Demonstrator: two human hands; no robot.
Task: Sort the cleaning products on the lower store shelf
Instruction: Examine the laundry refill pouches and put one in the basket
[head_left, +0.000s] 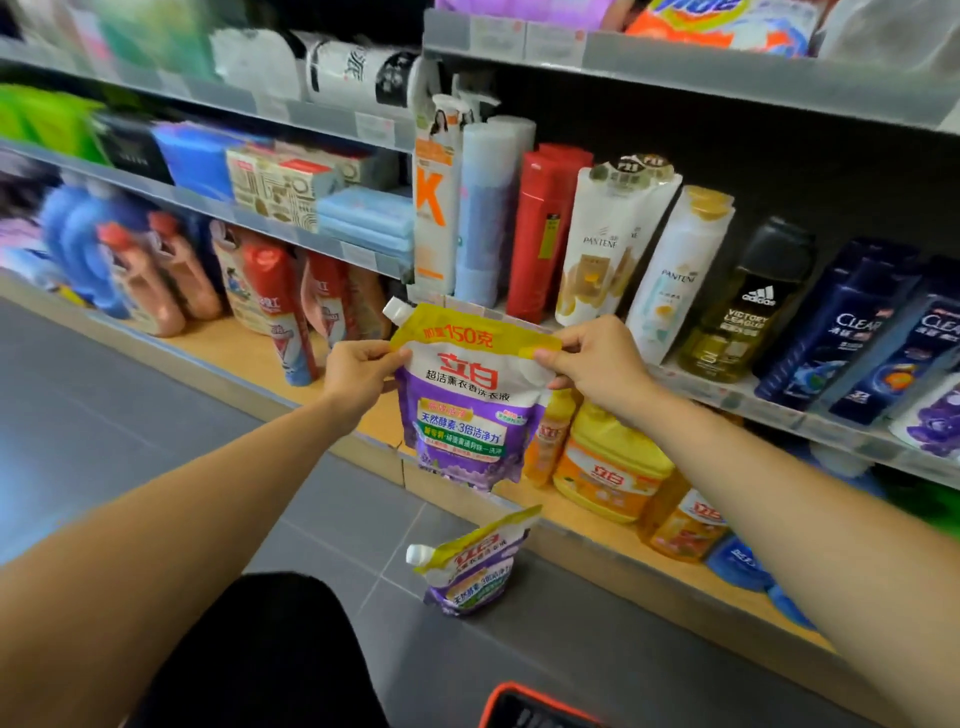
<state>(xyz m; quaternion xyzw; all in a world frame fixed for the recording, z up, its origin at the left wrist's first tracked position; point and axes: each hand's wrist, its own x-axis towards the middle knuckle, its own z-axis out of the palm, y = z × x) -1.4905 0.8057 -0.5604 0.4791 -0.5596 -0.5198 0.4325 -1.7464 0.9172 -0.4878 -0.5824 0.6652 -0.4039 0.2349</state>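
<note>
Purple pouch (467, 405): hung between both grips, in front of the lower shelf (249, 358), label outward, likely so it can be read.
Left grip (358, 374): pinched shut on the top corner below the spout.
Right grip (597, 358): pinched shut on the opposite top corner.
Floor pouch (472, 566): stood below the grips, probably set aside for shelving.

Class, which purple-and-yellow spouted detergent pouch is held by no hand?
The purple-and-yellow pouch on the grey floor; the left hand and right hand pinch the raised pouch.
</note>
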